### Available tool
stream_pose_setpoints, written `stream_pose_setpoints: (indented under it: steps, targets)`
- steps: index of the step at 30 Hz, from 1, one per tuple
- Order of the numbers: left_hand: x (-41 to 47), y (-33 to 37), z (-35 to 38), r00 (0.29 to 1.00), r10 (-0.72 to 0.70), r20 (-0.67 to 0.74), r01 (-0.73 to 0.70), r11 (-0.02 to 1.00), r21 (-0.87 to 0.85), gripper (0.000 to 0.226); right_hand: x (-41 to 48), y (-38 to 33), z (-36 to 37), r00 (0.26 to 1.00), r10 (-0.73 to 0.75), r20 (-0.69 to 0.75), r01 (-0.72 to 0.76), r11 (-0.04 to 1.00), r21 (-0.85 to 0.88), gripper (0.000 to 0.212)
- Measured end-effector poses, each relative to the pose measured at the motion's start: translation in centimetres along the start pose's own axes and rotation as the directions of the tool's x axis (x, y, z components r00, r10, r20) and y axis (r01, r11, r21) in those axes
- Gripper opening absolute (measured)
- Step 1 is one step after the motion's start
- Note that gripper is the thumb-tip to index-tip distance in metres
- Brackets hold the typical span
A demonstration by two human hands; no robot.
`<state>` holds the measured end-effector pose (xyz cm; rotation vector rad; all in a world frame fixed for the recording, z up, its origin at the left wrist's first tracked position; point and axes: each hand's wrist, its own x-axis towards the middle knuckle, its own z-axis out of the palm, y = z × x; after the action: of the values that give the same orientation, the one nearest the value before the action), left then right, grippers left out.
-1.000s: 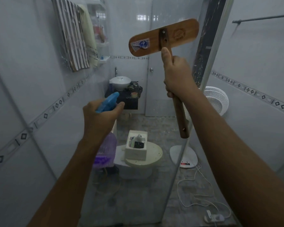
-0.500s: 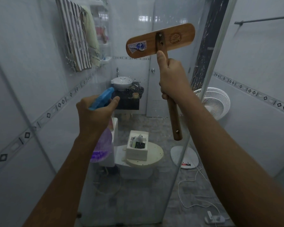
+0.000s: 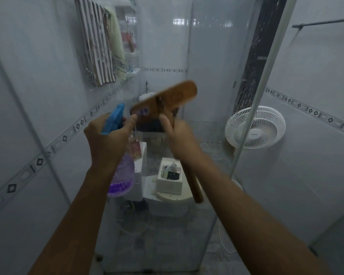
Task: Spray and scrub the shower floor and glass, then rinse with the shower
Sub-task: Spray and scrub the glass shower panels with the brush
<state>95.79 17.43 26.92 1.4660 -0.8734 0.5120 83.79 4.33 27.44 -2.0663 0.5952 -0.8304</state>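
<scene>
Grey mottled floor point(image 3: 163, 245), running from near to far. Sitting on it mid-scene, a white toilet point(image 3: 167, 209), lid down, carrying an open white box point(image 3: 168, 186) with small items inside. To the right, a white fan point(image 3: 255, 127), foot mostly hidden. Near right, a white cord point(image 3: 223, 243) looped on the floor. Far back, a dark counter point(image 3: 151, 127) bearing a white basin point(image 3: 146, 95). High on the far left, wall shelves point(image 3: 133, 71) with contents too blurred to name.
</scene>
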Motion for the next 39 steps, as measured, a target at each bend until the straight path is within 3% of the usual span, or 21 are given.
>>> stream_pose_setpoints:
  steps: [5, 9, 13, 17, 21, 25, 29, 36, 39]
  targets:
    - [0.6, -0.3, -1.1, 0.999, 0.017, -0.034, -0.016, 0.999, 0.048, 0.030, 4.6, -8.2, -1.6, 0.984, -0.168, -0.065, 0.169, 0.985, 0.022, 0.043]
    - [1.0, -0.2, -2.1, 0.998, -0.009, -0.055, 0.012, 0.999, 0.048, 0.031, 1.7, -3.2, 2.0, 0.995, -0.083, -0.055, 0.090, 0.988, 0.127, 0.042]
    - [1.5, -0.4, -3.4, 0.997, -0.042, -0.069, 0.044, 0.999, 0.028, 0.030, -1.4, 2.0, 4.8, 0.998, 0.011, 0.057, -0.014, 0.998, 0.058, 0.042]
    - [2.4, -0.4, -4.6, 0.997, -0.022, -0.080, 0.025, 0.999, 0.032, 0.033, 2.1, -4.5, 3.3, 0.995, -0.083, 0.045, 0.080, 0.995, 0.065, 0.041]
    - [3.1, -0.2, -5.0, 0.994, -0.024, -0.111, 0.027, 0.999, 0.020, 0.033, 4.8, -10.8, 1.4, 0.988, -0.151, -0.036, 0.156, 0.964, 0.213, 0.042]
    - [3.1, -0.4, -5.4, 0.991, -0.036, -0.126, 0.039, 0.999, 0.021, 0.027, 3.2, -7.8, 3.6, 0.991, -0.123, -0.053, 0.133, 0.961, 0.244, 0.040]
    - [3.4, -0.7, -5.9, 0.992, -0.031, -0.119, 0.037, 0.998, 0.045, 0.030, 0.3, -3.1, 6.5, 0.996, -0.067, 0.051, 0.056, 0.980, 0.193, 0.036]
    - [5.1, -0.6, -6.4, 0.990, -0.062, -0.128, 0.066, 0.997, 0.029, 0.037, 5.1, -12.0, 3.3, 0.980, -0.185, -0.068, 0.196, 0.949, 0.248, 0.040]
    - [5.1, -0.8, -6.5, 0.989, -0.101, -0.109, 0.103, 0.995, 0.010, 0.034, 4.8, -10.8, 4.1, 0.976, -0.203, -0.084, 0.217, 0.953, 0.213, 0.039]
